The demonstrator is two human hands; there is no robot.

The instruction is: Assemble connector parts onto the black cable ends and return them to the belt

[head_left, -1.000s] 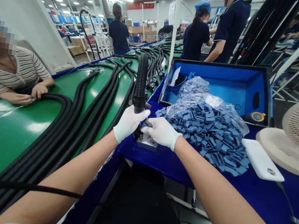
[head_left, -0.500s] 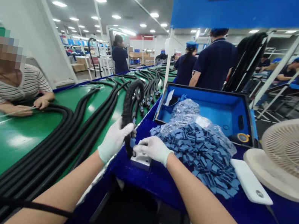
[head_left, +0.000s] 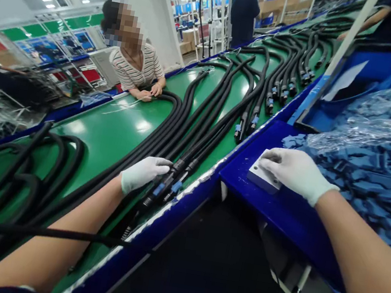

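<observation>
Lying at left grip (head_left: 144,174)'s fingertips, black hose (head_left: 179,165), on green table (head_left: 102,132)

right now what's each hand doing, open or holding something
Left hand: open, beside black corrugated hose.
Right hand: on silver metal block; grip cannot be told.

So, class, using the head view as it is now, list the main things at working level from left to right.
Looped black hoses → left gloved hand → metal block → right gloved hand → pile of blue pieces.
</observation>
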